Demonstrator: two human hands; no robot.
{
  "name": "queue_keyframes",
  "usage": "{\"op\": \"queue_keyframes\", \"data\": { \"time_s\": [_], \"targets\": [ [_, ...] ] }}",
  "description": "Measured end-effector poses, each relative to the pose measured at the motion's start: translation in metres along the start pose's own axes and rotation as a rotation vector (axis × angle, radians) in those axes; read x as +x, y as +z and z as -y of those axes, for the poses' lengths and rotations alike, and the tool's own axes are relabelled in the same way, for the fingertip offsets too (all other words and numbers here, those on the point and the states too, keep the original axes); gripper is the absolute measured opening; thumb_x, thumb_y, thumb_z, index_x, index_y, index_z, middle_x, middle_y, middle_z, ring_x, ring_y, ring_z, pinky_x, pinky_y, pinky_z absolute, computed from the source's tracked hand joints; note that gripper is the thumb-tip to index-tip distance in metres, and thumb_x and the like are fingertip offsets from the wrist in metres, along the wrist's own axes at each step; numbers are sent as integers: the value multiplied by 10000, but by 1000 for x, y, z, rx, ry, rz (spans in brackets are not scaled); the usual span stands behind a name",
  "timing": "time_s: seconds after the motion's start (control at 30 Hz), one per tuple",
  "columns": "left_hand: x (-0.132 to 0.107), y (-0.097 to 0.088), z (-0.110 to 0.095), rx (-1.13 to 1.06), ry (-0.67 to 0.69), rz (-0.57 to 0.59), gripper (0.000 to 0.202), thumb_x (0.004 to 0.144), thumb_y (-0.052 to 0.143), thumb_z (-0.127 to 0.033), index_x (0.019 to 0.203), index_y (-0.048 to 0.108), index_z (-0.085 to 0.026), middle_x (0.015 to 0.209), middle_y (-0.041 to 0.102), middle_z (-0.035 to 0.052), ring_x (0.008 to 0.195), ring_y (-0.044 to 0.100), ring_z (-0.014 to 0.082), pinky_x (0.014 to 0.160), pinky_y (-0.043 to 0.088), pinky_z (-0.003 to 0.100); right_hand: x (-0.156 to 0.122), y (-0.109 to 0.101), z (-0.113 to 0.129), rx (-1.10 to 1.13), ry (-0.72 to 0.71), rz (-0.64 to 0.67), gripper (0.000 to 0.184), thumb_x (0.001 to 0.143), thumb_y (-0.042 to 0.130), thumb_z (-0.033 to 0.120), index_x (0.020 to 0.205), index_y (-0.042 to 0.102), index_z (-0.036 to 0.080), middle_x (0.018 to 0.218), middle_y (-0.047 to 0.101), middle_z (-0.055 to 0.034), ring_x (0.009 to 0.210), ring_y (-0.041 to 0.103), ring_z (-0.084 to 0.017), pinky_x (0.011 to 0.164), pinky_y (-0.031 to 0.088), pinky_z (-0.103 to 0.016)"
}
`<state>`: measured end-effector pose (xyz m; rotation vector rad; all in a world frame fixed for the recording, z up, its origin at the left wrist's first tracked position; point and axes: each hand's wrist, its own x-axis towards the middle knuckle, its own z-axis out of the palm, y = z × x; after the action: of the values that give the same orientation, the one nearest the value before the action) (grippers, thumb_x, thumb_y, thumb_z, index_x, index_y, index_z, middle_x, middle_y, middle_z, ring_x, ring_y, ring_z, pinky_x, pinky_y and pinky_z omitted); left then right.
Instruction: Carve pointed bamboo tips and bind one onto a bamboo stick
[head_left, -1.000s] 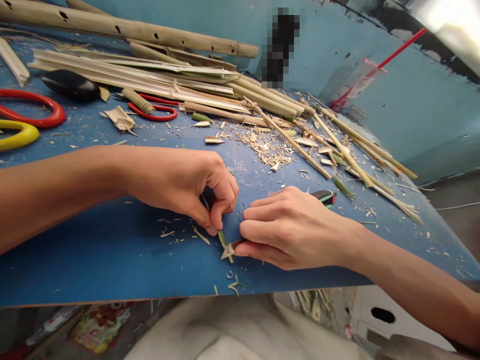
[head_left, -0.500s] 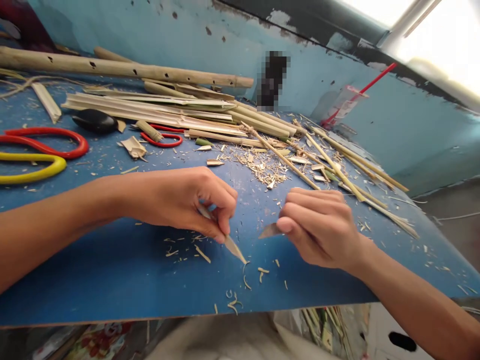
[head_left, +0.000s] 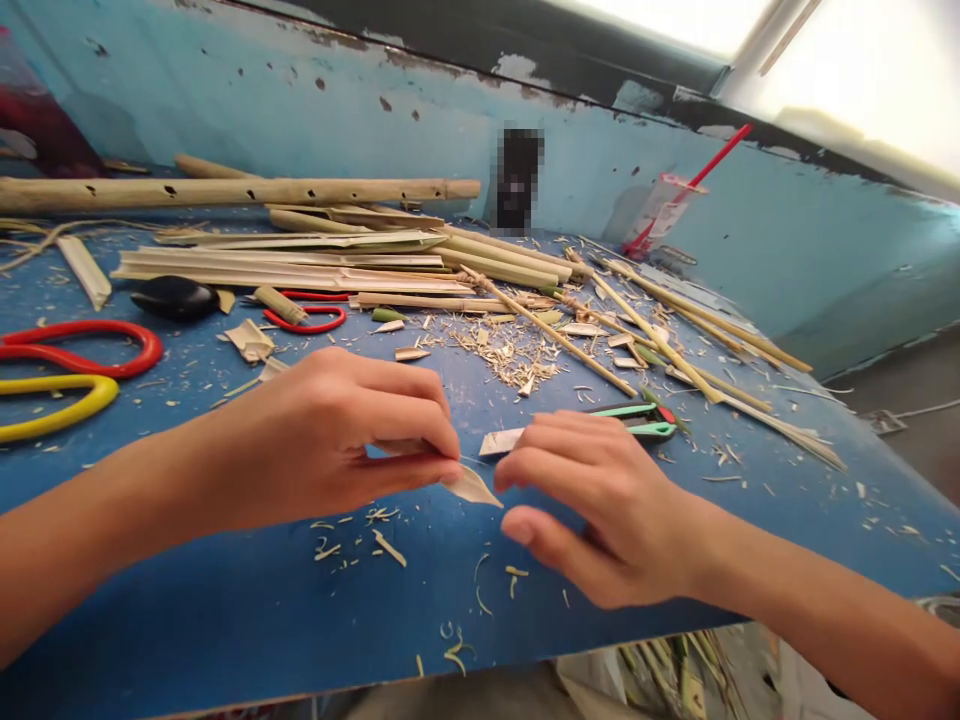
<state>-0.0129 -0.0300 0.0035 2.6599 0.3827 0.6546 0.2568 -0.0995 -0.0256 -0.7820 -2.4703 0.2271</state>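
Note:
My left hand pinches a small pointed bamboo sliver between thumb and fingers, its sharp tip aimed to the right. Close to that tip is my right hand, its thumb and fingers apart and nothing between them. A box cutter with a black and teal handle lies on the blue table just beyond my right hand, which hides part of it. Its blade sticks out to the left. Thin curled shavings are scattered on the table below both hands.
Split bamboo strips and a long bamboo tube with holes lie toward the wall. A heap of shavings is mid-table. Red scissor-like handles and a yellow one are at left; a cup with a red straw stands at back right.
My right hand has let go of the box cutter, which now rests on the table, and has opened near the sliver's tip. My left hand still holds the sliver. The camera view has shifted.

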Motion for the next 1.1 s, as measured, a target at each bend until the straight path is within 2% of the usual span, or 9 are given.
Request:
{"op": "queue_keyframes", "data": {
  "time_s": [0.13,0.3,0.43,0.5,0.63,0.7,0.83,0.97,1.1],
  "targets": [
    [-4,7,-3,132,40,-49,110,1085,661,-239,1001,730,-227,939,744,-29,721,681,83,696,479,197,0,7,5,-68,-38,-59,326,1103,536,239,817,673,159,705,587,21,618,434,-130,594,317,-337],
    [-8,17,-1,341,47,-20,212,1132,561,-311,1302,658,-229,959,757,-10,713,713,155,645,472,299,1,3,-9,-108,26,-167,295,1114,522,240,899,700,145,741,636,0,623,477,-134,621,354,-326],
    [-5,18,-1,362,-79,-145,220,1137,522,-277,1284,678,-227,999,794,3,726,735,145,636,487,270,3,-10,-28,-201,202,-35,337,1138,497,395,1056,721,156,925,726,-53,825,645,-196,746,431,-345],
    [-3,15,-4,292,-188,-218,194,1123,559,-319,1243,687,-235,1021,808,-9,707,721,120,640,505,234,3,-18,-36,-311,255,124,357,1097,563,484,1159,727,172,1070,741,-89,968,684,-269,826,461,-398],
    [-2,10,-15,148,-402,-319,159,1096,590,-389,1155,658,-258,760,705,-76,523,578,81,517,454,187,1,-36,-41,-260,273,356,509,1011,681,478,1427,623,191,1287,692,-124,1065,696,-306,911,516,-464],
    [-3,10,-19,100,-465,-321,176,1096,572,-419,1137,632,-259,783,709,-58,589,632,102,525,474,188,0,-43,-40,-228,291,407,500,991,711,437,1420,616,198,1316,676,-122,1088,689,-305,927,529,-473],
    [-5,11,-23,-18,-548,-352,204,1098,555,-460,1127,619,-268,814,680,-34,654,629,121,545,496,196,-2,-52,-39,-219,340,476,227,1025,686,346,1222,688,232,1143,709,-61,1032,670,-276,914,510,-458],
    [-4,13,-25,-343,-659,-440,291,1080,586,-562,1035,559,-276,726,526,-60,560,472,106,472,453,184,0,-56,-41,-80,359,455,99,966,732,280,1033,677,232,1030,691,-19,902,621,-211,799,468,-374],
    [-2,16,-27,-613,-697,-495,434,1050,600,-645,884,512,-254,683,422,-60,532,354,95,420,359,168,3,-56,-43,228,338,225,222,886,799,264,969,597,222,938,628,18,778,531,-133,703,445,-288]
  ]
}}
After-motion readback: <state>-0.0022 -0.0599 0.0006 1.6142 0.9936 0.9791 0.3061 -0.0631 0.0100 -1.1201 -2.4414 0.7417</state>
